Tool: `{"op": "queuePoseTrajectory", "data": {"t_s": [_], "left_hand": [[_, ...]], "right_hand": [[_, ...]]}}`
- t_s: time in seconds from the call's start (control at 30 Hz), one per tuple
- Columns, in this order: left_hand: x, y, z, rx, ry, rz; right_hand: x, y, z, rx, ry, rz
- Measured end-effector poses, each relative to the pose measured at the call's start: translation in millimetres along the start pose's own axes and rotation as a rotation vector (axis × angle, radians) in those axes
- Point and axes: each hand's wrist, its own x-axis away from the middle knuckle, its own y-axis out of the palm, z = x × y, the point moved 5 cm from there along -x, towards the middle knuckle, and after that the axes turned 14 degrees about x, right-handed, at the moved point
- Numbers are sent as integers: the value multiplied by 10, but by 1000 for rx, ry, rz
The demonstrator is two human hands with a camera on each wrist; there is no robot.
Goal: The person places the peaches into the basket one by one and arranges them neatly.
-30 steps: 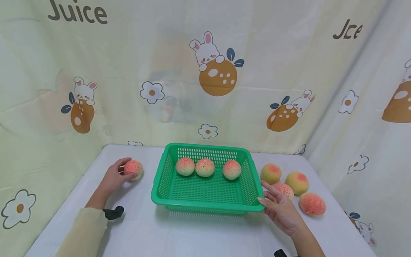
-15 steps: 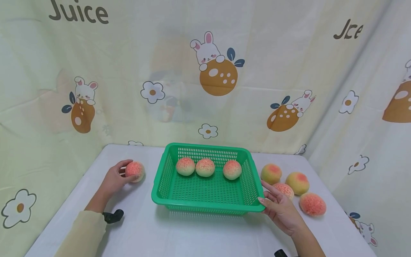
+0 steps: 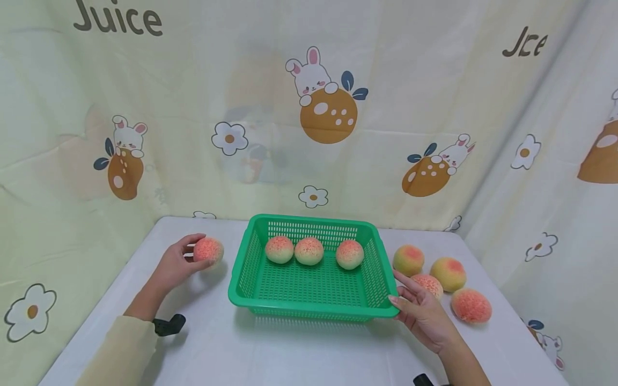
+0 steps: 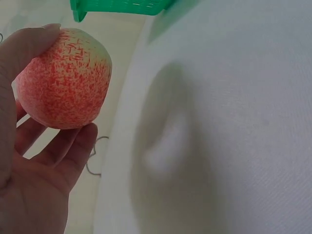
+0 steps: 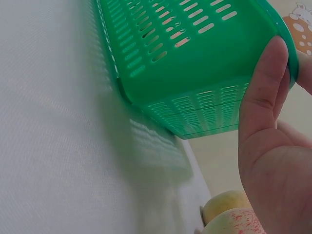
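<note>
The left hand [image 3: 175, 266] held a peach [image 3: 208, 250] in its curled fingers and thumb, just above the white worktop [image 3: 299, 348], to the left of the green basket [image 3: 251, 262]; in the left wrist view the same peach [image 4: 62, 78] sat between the thumb and the fingers [image 4: 73, 148], red-speckled with a pale yellow top, and it cast a soft shadow on the worktop; the peach was near the basket's left wall but did not touch it.

The right hand [image 3: 422, 313] gripped the near right corner of the basket; in the right wrist view the thumb [image 5: 263, 92] pressed on the green rim [image 5: 285, 44], and the fingers were hidden behind the basket wall.

Three peaches lay in a row along the far side of the basket; two [image 3: 279, 249] [image 3: 309, 251] touched each other on the left, and one [image 3: 350, 254] lay a little apart on the right.

Four more peaches lay on the worktop to the right of the basket; one [image 3: 408, 260] was far, one [image 3: 448, 274] was beside it, one [image 3: 428, 284] was just past the right hand's fingers, and one [image 3: 470, 306] was nearest the right edge.

A cloth with bunnies and flowers [image 3: 328, 102] hung behind the worktop.
</note>
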Motion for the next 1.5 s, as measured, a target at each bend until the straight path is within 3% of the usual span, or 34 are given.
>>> {"op": "queuePoseTrajectory", "data": {"t_s": [0.37, 0.8, 1.5], "left_hand": [[70, -52, 189, -25, 23, -3], [54, -11, 461, 12, 68, -32], [-46, 426, 992, 29, 158, -133]], "right_hand": [[-3, 12, -4, -24, -26, -27], [7, 5, -17, -31, -23, -24], [-6, -3, 9, -30, -24, -26]]}}
